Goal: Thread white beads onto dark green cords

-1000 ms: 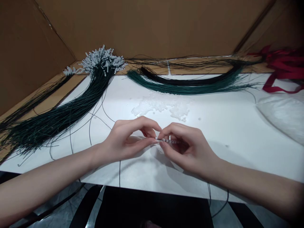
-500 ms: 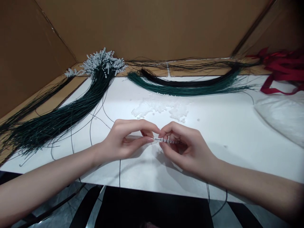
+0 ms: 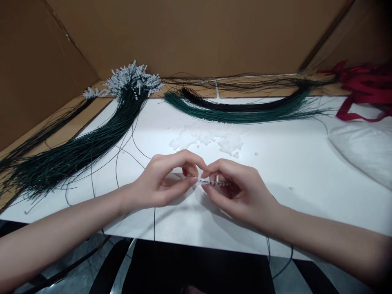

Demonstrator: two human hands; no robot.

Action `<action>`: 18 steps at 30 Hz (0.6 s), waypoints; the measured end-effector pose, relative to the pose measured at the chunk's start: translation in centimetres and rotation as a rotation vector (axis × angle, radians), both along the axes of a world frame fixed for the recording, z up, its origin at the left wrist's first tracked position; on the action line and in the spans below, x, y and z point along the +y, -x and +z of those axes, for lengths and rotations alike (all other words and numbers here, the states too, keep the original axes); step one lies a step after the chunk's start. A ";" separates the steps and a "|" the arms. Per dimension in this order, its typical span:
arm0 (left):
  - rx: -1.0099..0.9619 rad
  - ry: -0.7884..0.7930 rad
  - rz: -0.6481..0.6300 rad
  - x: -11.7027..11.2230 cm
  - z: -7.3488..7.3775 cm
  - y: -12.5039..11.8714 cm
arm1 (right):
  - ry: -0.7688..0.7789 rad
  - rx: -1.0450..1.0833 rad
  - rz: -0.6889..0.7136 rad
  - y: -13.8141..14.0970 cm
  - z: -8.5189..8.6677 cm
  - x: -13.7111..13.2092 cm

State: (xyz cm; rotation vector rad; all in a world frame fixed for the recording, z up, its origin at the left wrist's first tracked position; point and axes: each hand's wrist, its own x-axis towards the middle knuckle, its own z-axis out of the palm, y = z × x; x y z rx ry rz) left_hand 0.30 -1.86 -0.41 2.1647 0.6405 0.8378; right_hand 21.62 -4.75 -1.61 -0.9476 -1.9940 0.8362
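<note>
Just above the white tabletop, a dark wire strung with small white beads [image 3: 218, 183] runs roughly level between my two hands. My right hand [image 3: 245, 185] is closed around it, with thumb and forefinger near its left end and the beads trailing into the palm. At that left end, my left hand [image 3: 163, 181] pinches the tip with the thumb against a curled finger; its forefinger arches over and touches the right hand's fingertips. Whether a loose bead sits between the left fingertips is too small to tell. Loose white beads [image 3: 231, 143] lie scattered just beyond my hands.
A thick bundle of green wires with white-beaded tips [image 3: 101, 136] lies at the left. Bare green wires [image 3: 232, 116] and black wires [image 3: 232, 107] curve along the back. Red ribbon [image 3: 364, 92] and a clear plastic bag [image 3: 364, 149] are at the right. Cardboard walls [image 3: 196, 36] enclose the table.
The left forefinger has bent into a higher arch, and the left thumb has shifted slightly left. The right fingertips have moved slightly left along the beaded wire.
</note>
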 end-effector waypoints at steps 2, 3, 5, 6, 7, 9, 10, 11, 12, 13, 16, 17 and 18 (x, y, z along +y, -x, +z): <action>-0.007 0.006 -0.011 -0.1 0.0 -0.1 | -0.036 -0.016 -0.008 0.0 0.0 0.0; -0.010 0.012 -0.017 -0.2 0.0 -0.1 | -0.055 -0.022 -0.009 0.0 0.0 0.0; -0.012 0.029 -0.026 -0.4 0.0 -0.1 | -0.092 -0.026 -0.006 0.0 0.0 0.0; -0.010 0.039 -0.026 -0.4 0.0 -0.1 | -0.108 -0.026 -0.003 -0.1 0.0 0.0; -0.010 0.048 -0.026 -0.5 -0.1 -0.1 | -0.119 -0.026 0.003 -0.1 0.0 -0.1; -0.015 0.072 -0.024 -0.5 -0.1 -0.2 | -0.130 -0.018 0.012 -0.1 0.0 -0.1; -0.019 0.090 -0.021 -0.5 -0.1 -0.2 | -0.132 -0.013 0.014 -0.1 0.0 -0.2; -0.025 0.107 -0.022 -0.5 -0.2 -0.2 | -0.133 -0.009 0.015 -0.1 0.0 -0.2; -0.028 0.125 -0.023 -0.5 -0.2 -0.2 | -0.134 -0.007 0.016 -0.1 0.0 -0.2; -0.032 0.136 -0.025 -0.5 -0.2 -0.2 | -0.133 -0.006 0.016 0.0 0.0 -0.2; -0.043 0.144 -0.015 -0.5 -0.2 -0.1 | -0.126 -0.013 0.010 0.0 0.0 -0.1; -0.048 0.146 -0.009 -0.5 -0.2 -0.1 | -0.122 -0.015 0.007 0.0 0.0 0.0; -0.050 0.151 -0.008 -0.4 -0.1 -0.1 | -0.116 -0.017 0.005 0.0 0.0 0.0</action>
